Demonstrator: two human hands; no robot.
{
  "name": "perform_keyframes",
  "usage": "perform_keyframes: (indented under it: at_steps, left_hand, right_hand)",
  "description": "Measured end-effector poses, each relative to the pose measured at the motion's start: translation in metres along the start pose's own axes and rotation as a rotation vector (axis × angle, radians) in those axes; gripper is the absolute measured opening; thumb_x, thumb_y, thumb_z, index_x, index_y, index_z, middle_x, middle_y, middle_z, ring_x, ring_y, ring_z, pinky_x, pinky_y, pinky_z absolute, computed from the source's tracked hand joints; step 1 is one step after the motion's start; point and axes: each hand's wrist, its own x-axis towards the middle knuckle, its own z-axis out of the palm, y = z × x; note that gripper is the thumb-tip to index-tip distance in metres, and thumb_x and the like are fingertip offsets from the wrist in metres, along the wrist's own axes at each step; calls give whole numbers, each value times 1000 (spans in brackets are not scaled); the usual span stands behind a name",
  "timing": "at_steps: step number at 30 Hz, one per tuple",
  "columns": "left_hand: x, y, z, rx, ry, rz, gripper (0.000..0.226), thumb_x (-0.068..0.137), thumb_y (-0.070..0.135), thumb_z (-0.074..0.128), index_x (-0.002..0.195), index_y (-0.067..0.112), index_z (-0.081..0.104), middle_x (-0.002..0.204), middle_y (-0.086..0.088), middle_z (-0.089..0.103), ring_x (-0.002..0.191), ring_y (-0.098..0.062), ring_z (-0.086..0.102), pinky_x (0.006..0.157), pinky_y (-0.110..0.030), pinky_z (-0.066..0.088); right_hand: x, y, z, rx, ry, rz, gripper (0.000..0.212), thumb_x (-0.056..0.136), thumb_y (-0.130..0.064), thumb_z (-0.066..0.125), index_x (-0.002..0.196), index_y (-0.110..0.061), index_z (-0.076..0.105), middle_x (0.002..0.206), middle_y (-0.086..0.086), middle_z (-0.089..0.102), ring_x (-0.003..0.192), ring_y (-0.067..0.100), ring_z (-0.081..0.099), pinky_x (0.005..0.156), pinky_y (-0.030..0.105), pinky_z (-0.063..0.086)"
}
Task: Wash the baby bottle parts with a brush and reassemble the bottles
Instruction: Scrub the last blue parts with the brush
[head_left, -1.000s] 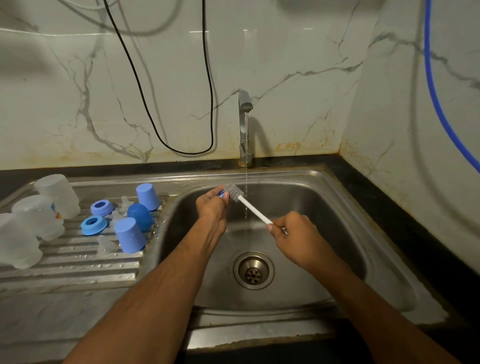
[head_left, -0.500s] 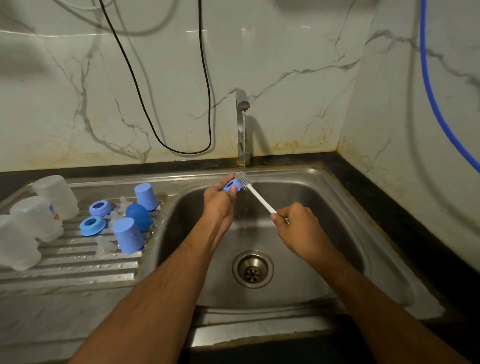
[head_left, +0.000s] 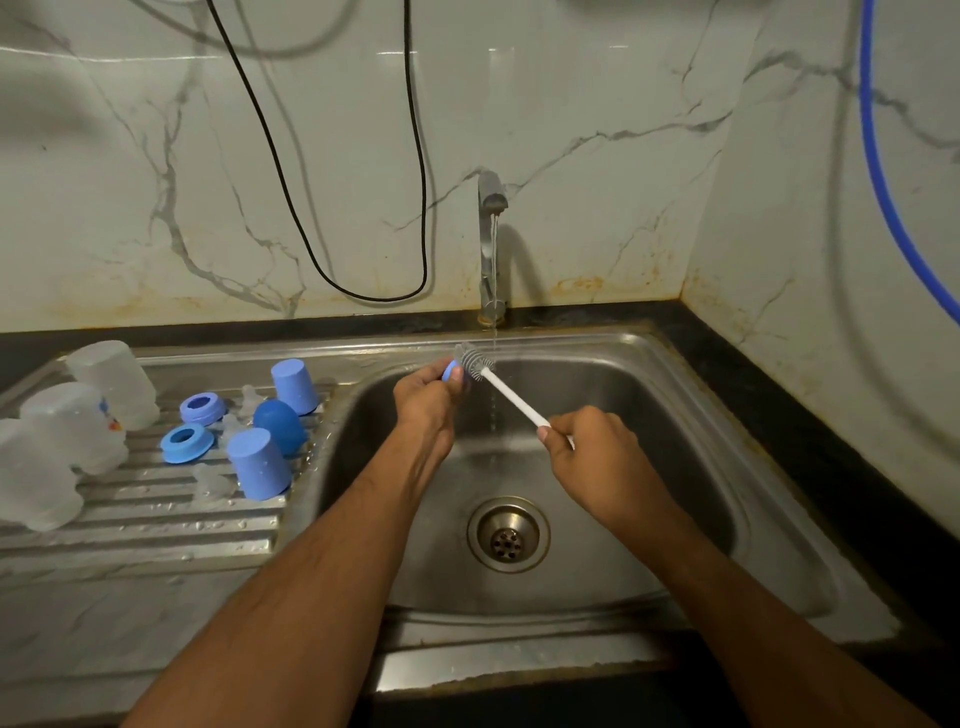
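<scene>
Over the back of the sink, my left hand pinches a small blue bottle part, mostly hidden by my fingers. My right hand grips the white handle of a brush; its grey bristle head touches the blue part, right beside the thin water stream. On the draining board at left stand three frosted bottles, two blue rings, two upturned blue caps, a round blue cap and clear teats.
The steel sink has a drain at its middle. A tap at the back runs water. A black cable and a blue hose hang on the marble wall. A dark counter borders the sink on the right.
Both hands rose and shifted toward the back of the sink. The brush head moved from inside the blue part's side to lie against it near the stream.
</scene>
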Motion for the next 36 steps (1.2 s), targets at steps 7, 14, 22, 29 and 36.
perform_keyframes:
  at_steps: [7, 14, 22, 29, 36]
  left_hand:
    - [3, -3, -4, 130, 74, 96, 35, 86, -9, 67, 116, 7, 73, 111, -4, 72, 105, -15, 67, 93, -30, 57]
    - [-4, -2, 4, 178, -33, 145, 40, 87, -11, 66, 118, 12, 72, 111, 4, 69, 98, -7, 65, 81, -20, 59]
    - [5, -4, -10, -65, 52, -34, 28, 86, -7, 69, 112, 5, 72, 108, -12, 72, 98, -20, 71, 85, -29, 60]
    - [7, -1, -6, -145, -41, -91, 23, 90, -7, 64, 113, -5, 69, 103, -16, 72, 97, -23, 69, 95, -34, 56]
    - [2, -1, 0, 83, -48, 49, 37, 89, -11, 61, 120, 7, 70, 112, -5, 69, 102, -15, 67, 81, -22, 60]
  right_hand:
    - [-6, 0, -7, -6, -68, -14, 27, 103, -36, 55, 110, -18, 74, 78, -5, 64, 72, 8, 61, 62, 23, 49]
    - [4, 1, -6, -5, -16, 50, 33, 102, -39, 54, 114, -14, 72, 89, 1, 67, 79, 16, 65, 75, 36, 58]
    - [-3, 4, -7, 28, -26, 21, 32, 102, -35, 57, 108, -9, 74, 88, 3, 71, 79, 18, 66, 77, 39, 59]
    - [-6, -1, -8, 8, -41, 0, 30, 103, -34, 55, 109, -12, 75, 83, 1, 70, 74, 15, 66, 71, 34, 58]
    - [2, -1, -6, -3, -37, 22, 30, 103, -35, 55, 112, -13, 74, 87, 2, 68, 81, 19, 66, 77, 37, 58]
